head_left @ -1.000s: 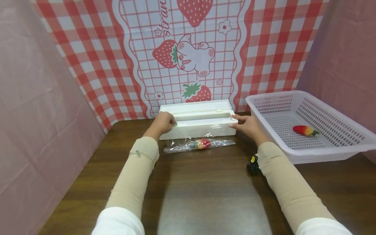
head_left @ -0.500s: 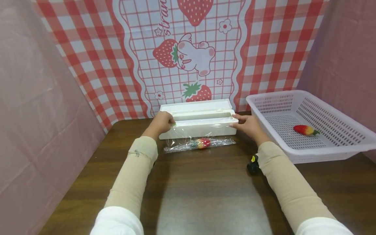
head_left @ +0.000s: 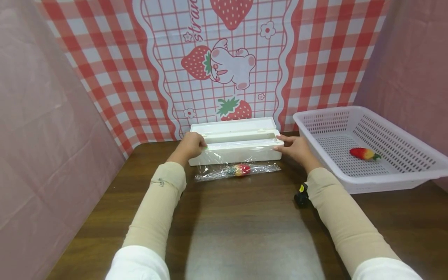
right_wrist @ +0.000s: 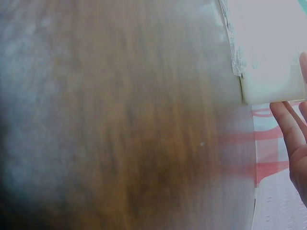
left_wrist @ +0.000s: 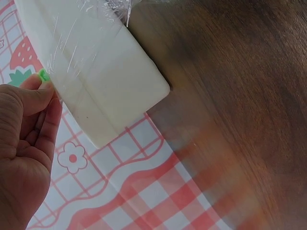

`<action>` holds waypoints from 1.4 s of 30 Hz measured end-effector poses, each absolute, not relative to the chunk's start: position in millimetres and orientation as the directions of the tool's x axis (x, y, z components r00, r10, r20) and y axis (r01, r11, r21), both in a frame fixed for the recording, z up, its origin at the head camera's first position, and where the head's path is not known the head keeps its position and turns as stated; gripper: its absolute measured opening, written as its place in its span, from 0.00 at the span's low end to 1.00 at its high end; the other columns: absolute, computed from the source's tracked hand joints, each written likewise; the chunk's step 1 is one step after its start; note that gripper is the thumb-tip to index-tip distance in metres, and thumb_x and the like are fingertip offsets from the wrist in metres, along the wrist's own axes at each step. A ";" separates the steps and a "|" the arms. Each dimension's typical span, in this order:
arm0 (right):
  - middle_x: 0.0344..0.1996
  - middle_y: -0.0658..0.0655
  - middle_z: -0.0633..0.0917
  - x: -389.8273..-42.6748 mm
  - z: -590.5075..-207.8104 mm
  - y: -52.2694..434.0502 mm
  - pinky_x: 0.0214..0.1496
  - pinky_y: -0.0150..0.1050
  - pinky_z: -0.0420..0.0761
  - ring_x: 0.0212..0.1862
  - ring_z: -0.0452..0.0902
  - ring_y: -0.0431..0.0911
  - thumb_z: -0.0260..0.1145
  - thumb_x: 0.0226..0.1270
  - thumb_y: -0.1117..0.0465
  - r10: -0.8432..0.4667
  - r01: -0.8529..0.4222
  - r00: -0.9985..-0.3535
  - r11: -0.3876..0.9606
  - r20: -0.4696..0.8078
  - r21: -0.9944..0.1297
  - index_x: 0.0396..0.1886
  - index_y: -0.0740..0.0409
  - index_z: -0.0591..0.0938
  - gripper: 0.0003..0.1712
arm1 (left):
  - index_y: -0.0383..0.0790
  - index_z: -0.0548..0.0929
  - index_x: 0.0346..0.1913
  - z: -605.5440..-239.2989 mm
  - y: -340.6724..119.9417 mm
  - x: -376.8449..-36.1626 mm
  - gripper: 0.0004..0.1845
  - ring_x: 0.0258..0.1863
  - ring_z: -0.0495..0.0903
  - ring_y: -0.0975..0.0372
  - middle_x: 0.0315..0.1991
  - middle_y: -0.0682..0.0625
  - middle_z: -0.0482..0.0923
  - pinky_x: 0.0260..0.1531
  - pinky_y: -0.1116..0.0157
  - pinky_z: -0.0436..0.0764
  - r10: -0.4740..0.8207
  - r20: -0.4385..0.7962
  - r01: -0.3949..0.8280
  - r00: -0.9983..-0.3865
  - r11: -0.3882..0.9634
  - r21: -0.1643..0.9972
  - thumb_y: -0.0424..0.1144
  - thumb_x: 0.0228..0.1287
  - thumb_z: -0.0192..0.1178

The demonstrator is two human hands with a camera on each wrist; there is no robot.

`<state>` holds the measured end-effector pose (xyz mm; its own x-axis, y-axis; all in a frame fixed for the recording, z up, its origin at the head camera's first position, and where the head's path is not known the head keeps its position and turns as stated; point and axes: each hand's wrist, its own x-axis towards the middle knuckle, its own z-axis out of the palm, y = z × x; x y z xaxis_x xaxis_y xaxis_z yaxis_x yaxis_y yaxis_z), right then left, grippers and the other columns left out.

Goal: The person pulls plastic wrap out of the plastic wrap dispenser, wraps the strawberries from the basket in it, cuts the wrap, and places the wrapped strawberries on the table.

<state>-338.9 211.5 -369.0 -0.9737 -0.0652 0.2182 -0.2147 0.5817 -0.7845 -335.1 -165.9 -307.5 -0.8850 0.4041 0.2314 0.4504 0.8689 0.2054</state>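
Observation:
A white cling-film dispenser box (head_left: 241, 152) with its lid up stands at the back of the brown table (head_left: 245, 233). My left hand (head_left: 194, 144) curls over the box's left end and pinches a small green tab (left_wrist: 44, 75) at the film's edge. Against the right end rests my right hand (head_left: 293, 147), thumb and straight fingers touching the box (right_wrist: 268, 48). In front of the box lies a strawberry (head_left: 241, 170) wrapped in clear film (head_left: 260, 168). The film still runs up over the box's front face (left_wrist: 96, 72).
A white perforated basket (head_left: 385, 183) stands at the right with one strawberry (head_left: 364, 154) inside. A red checked strawberry cloth (head_left: 224, 70) hangs behind, and pink sheets close both sides. A small black device (head_left: 301, 196) sits under my right forearm.

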 end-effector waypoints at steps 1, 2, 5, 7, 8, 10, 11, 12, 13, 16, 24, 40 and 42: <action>0.62 0.64 0.75 -338.9 -369.2 211.6 0.38 0.21 0.70 0.52 0.71 0.49 0.75 0.58 0.53 -0.065 -0.214 -0.974 0.582 0.217 -0.785 0.63 0.62 0.77 0.35 | 0.36 0.89 0.32 -307.5 -166.6 -335.0 0.11 0.42 0.83 0.51 0.35 0.44 0.87 0.51 0.58 0.79 0.409 0.238 0.456 -0.881 0.868 0.198 0.22 0.49 0.60; 0.62 0.64 0.75 -338.9 -369.3 211.7 0.39 0.21 0.70 0.53 0.70 0.49 0.74 0.58 0.53 -0.066 -0.214 -0.974 0.583 0.216 -0.784 0.63 0.61 0.77 0.35 | 0.36 0.89 0.32 -307.4 -167.3 -334.9 0.11 0.41 0.84 0.51 0.35 0.44 0.87 0.51 0.58 0.79 0.414 0.242 0.461 -0.878 0.867 0.191 0.22 0.49 0.60; 0.64 0.64 0.73 -339.3 -369.8 212.0 0.39 0.22 0.69 0.53 0.70 0.50 0.74 0.58 0.52 -0.066 -0.210 -0.975 0.586 0.213 -0.783 0.63 0.61 0.76 0.35 | 0.36 0.90 0.32 -307.1 -170.3 -334.3 0.12 0.41 0.84 0.51 0.35 0.44 0.87 0.51 0.58 0.79 0.408 0.240 0.453 -0.881 0.873 0.182 0.22 0.49 0.59; 0.63 0.64 0.74 -339.5 -370.1 212.1 0.37 0.22 0.70 0.52 0.70 0.50 0.75 0.58 0.52 -0.062 -0.209 -0.975 0.588 0.215 -0.781 0.63 0.60 0.76 0.35 | 0.36 0.90 0.33 -306.5 -172.4 -333.6 0.12 0.42 0.83 0.51 0.36 0.44 0.87 0.52 0.57 0.79 0.399 0.236 0.444 -0.886 0.877 0.185 0.22 0.49 0.59; 0.63 0.64 0.74 -339.9 -370.3 212.3 0.36 0.22 0.70 0.50 0.71 0.50 0.75 0.58 0.52 -0.061 -0.212 -0.974 0.589 0.218 -0.780 0.63 0.60 0.77 0.35 | 0.36 0.90 0.33 -306.2 -173.4 -333.3 0.12 0.43 0.83 0.51 0.36 0.44 0.87 0.53 0.57 0.78 0.395 0.233 0.439 -0.889 0.878 0.189 0.22 0.50 0.59; 0.62 0.64 0.75 -340.6 -370.8 212.4 0.35 0.22 0.70 0.49 0.71 0.50 0.75 0.58 0.52 -0.061 -0.217 -0.972 0.591 0.225 -0.777 0.63 0.60 0.77 0.34 | 0.35 0.90 0.34 -305.9 -175.5 -332.9 0.12 0.44 0.83 0.50 0.37 0.44 0.87 0.53 0.56 0.78 0.389 0.230 0.434 -0.892 0.880 0.193 0.22 0.50 0.59; 0.62 0.64 0.75 -340.8 -371.0 212.4 0.35 0.21 0.71 0.48 0.72 0.50 0.75 0.58 0.53 -0.061 -0.220 -0.972 0.592 0.228 -0.775 0.63 0.60 0.77 0.34 | 0.35 0.90 0.34 -306.0 -176.5 -333.1 0.12 0.44 0.83 0.50 0.37 0.43 0.87 0.54 0.56 0.78 0.392 0.231 0.436 -0.891 0.880 0.190 0.22 0.51 0.59; 0.61 0.64 0.76 -341.0 -371.1 212.3 0.34 0.21 0.70 0.48 0.72 0.50 0.75 0.58 0.53 -0.061 -0.220 -0.972 0.593 0.229 -0.774 0.62 0.60 0.78 0.34 | 0.35 0.90 0.34 -305.9 -177.2 -333.1 0.12 0.44 0.83 0.50 0.37 0.43 0.87 0.54 0.56 0.78 0.394 0.231 0.438 -0.890 0.879 0.187 0.22 0.51 0.59; 0.61 0.65 0.76 -340.9 -371.1 211.9 0.34 0.22 0.70 0.47 0.71 0.50 0.75 0.58 0.53 -0.064 -0.221 -0.972 0.594 0.228 -0.773 0.63 0.60 0.77 0.34 | 0.35 0.90 0.34 -306.1 -178.1 -333.4 0.12 0.45 0.83 0.50 0.37 0.43 0.87 0.54 0.56 0.78 0.396 0.230 0.439 -0.889 0.879 0.184 0.22 0.51 0.59; 0.61 0.67 0.76 -339.9 -370.4 210.7 0.34 0.24 0.70 0.46 0.71 0.51 0.75 0.58 0.52 -0.067 -0.217 -0.973 0.595 0.221 -0.774 0.63 0.60 0.77 0.35 | 0.35 0.90 0.34 -306.8 -180.6 -334.5 0.11 0.44 0.83 0.49 0.37 0.43 0.87 0.53 0.56 0.78 0.402 0.233 0.444 -0.885 0.880 0.169 0.23 0.51 0.59; 0.61 0.66 0.76 -339.5 -368.0 208.8 0.35 0.24 0.71 0.46 0.71 0.50 0.74 0.59 0.54 -0.070 -0.217 -0.973 0.594 0.219 -0.775 0.63 0.60 0.76 0.34 | 0.35 0.90 0.33 -306.1 -193.3 -333.9 0.11 0.42 0.83 0.49 0.35 0.43 0.87 0.50 0.55 0.79 0.380 0.238 0.425 -0.894 0.888 0.178 0.23 0.50 0.60; 0.56 0.67 0.80 -342.6 -371.1 209.3 0.32 0.24 0.70 0.42 0.71 0.48 0.75 0.57 0.50 -0.066 -0.229 -0.969 0.587 0.236 -0.776 0.63 0.59 0.77 0.35 | 0.35 0.90 0.31 -304.4 -219.1 -330.5 0.08 0.34 0.83 0.50 0.31 0.43 0.87 0.40 0.55 0.82 0.377 0.308 0.429 -0.874 0.895 0.123 0.24 0.51 0.62; 0.50 0.68 0.83 -343.8 -371.6 209.1 0.30 0.25 0.71 0.37 0.73 0.45 0.75 0.57 0.49 -0.069 -0.244 -0.965 0.588 0.253 -0.771 0.62 0.59 0.78 0.35 | 0.35 0.90 0.31 -304.0 -221.3 -330.3 0.07 0.33 0.83 0.50 0.30 0.43 0.87 0.40 0.55 0.82 0.377 0.315 0.432 -0.871 0.893 0.124 0.25 0.51 0.63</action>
<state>-343.8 209.1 -371.6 -0.9651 -0.0692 0.2527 -0.2441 0.5882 -0.7710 -330.3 -221.3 -304.0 -0.8710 0.3773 0.3146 0.4319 0.8933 0.1245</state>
